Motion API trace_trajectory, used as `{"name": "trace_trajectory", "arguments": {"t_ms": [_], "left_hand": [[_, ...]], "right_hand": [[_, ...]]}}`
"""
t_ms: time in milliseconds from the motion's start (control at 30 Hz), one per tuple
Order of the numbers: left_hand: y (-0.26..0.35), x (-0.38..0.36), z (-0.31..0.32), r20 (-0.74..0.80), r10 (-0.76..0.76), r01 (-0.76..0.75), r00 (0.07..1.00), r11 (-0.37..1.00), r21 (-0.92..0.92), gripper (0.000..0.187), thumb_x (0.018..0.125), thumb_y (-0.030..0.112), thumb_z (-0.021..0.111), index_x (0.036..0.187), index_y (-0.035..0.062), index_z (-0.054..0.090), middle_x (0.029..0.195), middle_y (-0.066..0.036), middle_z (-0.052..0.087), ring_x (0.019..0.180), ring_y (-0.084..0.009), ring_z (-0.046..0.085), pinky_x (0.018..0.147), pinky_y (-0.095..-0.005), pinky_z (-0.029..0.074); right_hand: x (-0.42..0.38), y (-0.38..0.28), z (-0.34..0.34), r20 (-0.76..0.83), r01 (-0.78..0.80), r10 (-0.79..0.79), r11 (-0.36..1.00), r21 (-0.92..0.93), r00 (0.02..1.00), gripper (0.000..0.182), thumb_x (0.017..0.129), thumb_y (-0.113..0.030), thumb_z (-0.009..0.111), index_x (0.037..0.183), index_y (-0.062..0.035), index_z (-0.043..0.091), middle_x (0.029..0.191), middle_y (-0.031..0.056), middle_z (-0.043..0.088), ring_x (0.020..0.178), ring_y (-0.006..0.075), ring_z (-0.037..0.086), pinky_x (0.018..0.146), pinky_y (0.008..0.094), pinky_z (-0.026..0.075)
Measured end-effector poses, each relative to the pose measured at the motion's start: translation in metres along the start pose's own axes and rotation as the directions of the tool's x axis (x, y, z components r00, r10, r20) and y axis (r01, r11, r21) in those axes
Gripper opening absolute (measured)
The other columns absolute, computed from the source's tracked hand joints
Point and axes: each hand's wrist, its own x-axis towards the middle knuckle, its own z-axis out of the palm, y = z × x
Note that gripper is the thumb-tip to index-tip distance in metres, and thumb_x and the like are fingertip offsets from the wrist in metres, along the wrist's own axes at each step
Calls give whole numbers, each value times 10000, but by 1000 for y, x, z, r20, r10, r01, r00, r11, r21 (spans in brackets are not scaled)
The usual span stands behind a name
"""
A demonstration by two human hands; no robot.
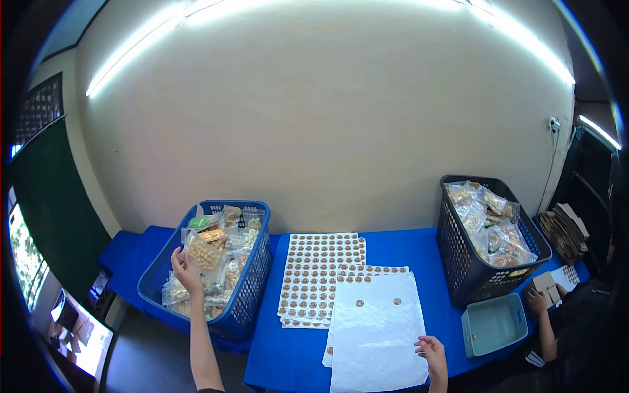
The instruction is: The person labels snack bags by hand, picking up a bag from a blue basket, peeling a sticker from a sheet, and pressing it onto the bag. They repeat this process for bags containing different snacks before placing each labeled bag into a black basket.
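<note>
My left hand (187, 270) is over the blue basket (254, 288), closed on the edge of a clear plastic bag of pale snacks (204, 254). More snack bags lie under and around that bag. My right hand (432, 354) rests at the right edge of a mostly bare white sticker sheet (377, 334), its fingers loosely apart. Two round brown stickers (360, 303) remain visible on that sheet. Beneath and behind it lie fuller sheets of round stickers (318, 262).
A dark basket (472, 278) full of snack bags stands at the right, with a grey-green tub (495, 327) in front. Another person's hands (538, 302) hold a piece of cardboard near a cardboard stack (563, 232). A blue cloth (409, 245) covers the table.
</note>
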Motion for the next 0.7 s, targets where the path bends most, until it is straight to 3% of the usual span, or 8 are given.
{"name": "trace_trajectory", "arguments": {"t_ms": [67,133,233,300,367,467,600,700], "left_hand": [[44,-23,16,-70,-70,57,995,982,-177,176,861,118,511,990,3,543,882,-53,549,791,-89,500,687,-248,422],[92,-58,22,129,-22,45,991,983,-176,96,820,78,558,886,9,560,840,-58,556,743,-139,531,664,-254,431],[162,-118,32,279,425,-359,861,897,-256,108,718,-55,589,780,33,579,794,-95,600,726,-242,571,652,-305,446],[182,-159,33,405,548,-368,732,818,-443,176,682,-88,548,761,55,615,791,-73,619,750,-214,591,649,-301,469],[190,-196,36,458,664,-281,591,701,-655,212,692,-89,530,797,62,635,847,-70,631,824,-199,607,675,-289,477],[199,-230,32,594,702,-164,393,689,-706,177,683,-60,559,795,59,628,904,-51,629,908,-201,593,727,-299,473],[193,-242,35,806,548,16,223,825,-565,286,718,-31,581,985,69,583,1099,-75,558,1057,-215,514,833,-320,435],[189,-246,32,963,129,469,239,853,-230,403,752,47,612,1139,59,498,1180,-93,500,1122,-221,459,904,-325,392]], "right_hand": [[7,3,4,50,-34,32,999,26,998,188,812,-126,526,942,6,561,816,81,607,688,129,564,624,230,425],[12,3,12,128,-76,68,995,63,989,217,840,-162,503,956,11,566,839,85,606,710,132,566,653,236,438],[20,-1,40,347,-194,125,966,170,929,288,887,-210,427,993,30,547,905,124,601,750,154,573,713,271,460],[20,-12,62,558,-327,155,918,224,815,430,917,-325,362,1102,48,469,1001,159,571,858,193,565,778,294,447],[17,-28,78,735,-407,11,838,363,678,487,914,-360,345,1166,53,403,1067,149,539,937,206,544,823,309,433],[14,-44,85,566,-298,-12,840,452,824,438,910,-255,407,1208,60,344,1107,127,513,989,204,520,859,309,413],[12,-68,85,307,263,-364,909,323,879,411,820,-13,501,1201,65,369,1089,119,518,974,167,517,841,290,409],[12,-67,83,191,498,-472,858,-124,861,406,791,-22,529,1179,32,422,1074,141,524,927,177,541,787,293,433]]}}
